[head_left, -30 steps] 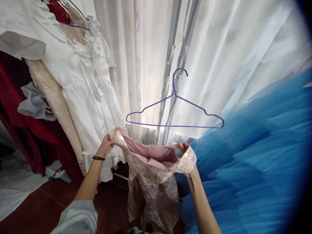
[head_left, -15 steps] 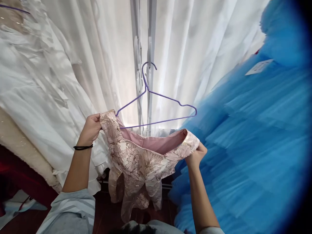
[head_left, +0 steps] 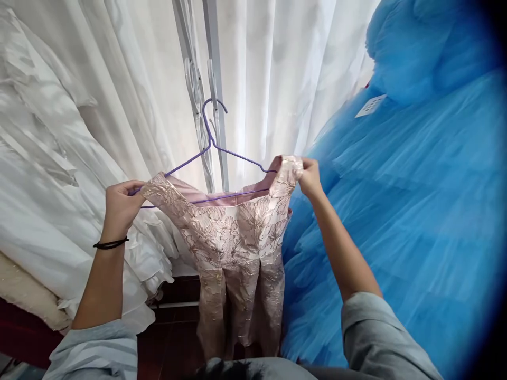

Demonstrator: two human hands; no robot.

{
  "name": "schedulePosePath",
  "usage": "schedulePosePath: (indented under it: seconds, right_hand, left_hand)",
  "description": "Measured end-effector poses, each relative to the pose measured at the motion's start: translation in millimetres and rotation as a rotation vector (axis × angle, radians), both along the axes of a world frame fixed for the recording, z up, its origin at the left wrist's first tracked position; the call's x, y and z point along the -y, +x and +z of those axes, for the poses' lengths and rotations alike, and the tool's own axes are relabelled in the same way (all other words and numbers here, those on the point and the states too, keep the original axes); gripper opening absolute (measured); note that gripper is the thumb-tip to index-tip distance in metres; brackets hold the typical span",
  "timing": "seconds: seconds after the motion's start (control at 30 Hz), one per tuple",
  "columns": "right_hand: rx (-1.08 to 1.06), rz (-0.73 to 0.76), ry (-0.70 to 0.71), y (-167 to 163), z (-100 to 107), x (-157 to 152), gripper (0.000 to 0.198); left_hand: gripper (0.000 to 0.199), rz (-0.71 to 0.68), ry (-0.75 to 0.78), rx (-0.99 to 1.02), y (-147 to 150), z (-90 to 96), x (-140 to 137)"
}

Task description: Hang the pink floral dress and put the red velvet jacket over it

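A pink-and-gold floral dress [head_left: 237,232] hangs in front of me, its shoulder straps over both arms of a purple wire hanger [head_left: 212,140]. My left hand [head_left: 121,206] is closed at the left shoulder strap, and the hanger's left end pokes out beside its fingers. At the right, my right hand [head_left: 311,177] pinches the other strap, which now covers the right end of the hanger. The hanger's hook sits at a metal rack [head_left: 212,79]; whether it bears on it I cannot tell. Pink lining shows inside the neckline.
White gowns [head_left: 43,142] hang along the left. A large blue tulle gown [head_left: 404,200] with a white tag [head_left: 370,105] fills the right side. A white curtain [head_left: 261,63] hangs behind the rack. Dark floor [head_left: 170,338] shows below.
My right hand has risen and brought the right strap over the hanger's right end. The left strap has slid outward, baring the hanger's left tip. The view has shifted to the right.
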State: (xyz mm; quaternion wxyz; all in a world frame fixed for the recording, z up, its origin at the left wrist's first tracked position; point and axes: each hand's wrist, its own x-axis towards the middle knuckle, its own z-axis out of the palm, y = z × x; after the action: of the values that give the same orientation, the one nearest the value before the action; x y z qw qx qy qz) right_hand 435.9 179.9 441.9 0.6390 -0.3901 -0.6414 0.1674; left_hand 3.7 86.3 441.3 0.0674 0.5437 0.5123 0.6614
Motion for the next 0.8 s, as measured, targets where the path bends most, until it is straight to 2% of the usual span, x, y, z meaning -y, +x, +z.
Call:
schedulePosePath:
  seconds: [0.1,0.17,0.2,0.27,0.37,0.47,0.53,0.6,0.67,0.73,0.8]
  right_hand:
    - [0.616,-0.012,-0.116,-16.7,28.7,8.4,0.022]
    - [0.967,-0.128,-0.187,-24.5,38.5,17.9,0.012]
    - [1.055,-0.207,-0.189,-26.1,40.9,23.7,0.006]
    - [1.071,-0.287,-0.13,-25.0,42.2,37.6,0.017]
    - [0.998,-0.139,-0.007,-19.5,40.3,64.2,0.034]
    - [0.9,-0.029,0.036,-16.9,38.1,89.1,0.032]
    - [0.779,0.005,0.038,-14.0,31.4,95.7,0.037]
    - [0.633,0.037,0.022,-6.3,11.9,91.7,0.047]
    - [0.456,0.0,-0.003,4.7,-26.5,82.6,0.058]
    - [0.251,-0.109,-0.065,11.8,-81.8,79.6,0.062]
    - [0.024,-0.272,-0.179,5.7,-142.8,92.7,0.047]
  left_hand:
    - [0.034,-0.047,-0.047,-0.105,-1.4,-4.3,-1.2]
    - [0.036,-0.071,-0.084,-0.158,-4.0,-9.8,-1.8]
    - [0.036,-0.093,-0.095,-0.164,-6.1,-12.6,-1.8]
    - [0.036,-0.164,-0.12,-0.153,-11.2,-16.8,-1.5]
    - [0.031,-0.202,-0.13,-0.127,-15.9,-17.2,-1.8]
    - [0.025,-0.068,-0.007,-0.141,-13.9,-10.3,-5.5]
    - [0.025,0.008,0.068,-0.169,-11.3,-5.7,-9.6]
    - [0.028,0.043,0.098,-0.211,-10.3,-8.2,-14.5]
    - [0.035,0.073,0.13,-0.211,-11.9,-25.0,-17.9]
    - [0.043,0.129,0.165,-0.096,-14.8,-60.7,-14.5]
    - [0.043,0.22,0.117,0.087,-14.2,-112.1,1.8]
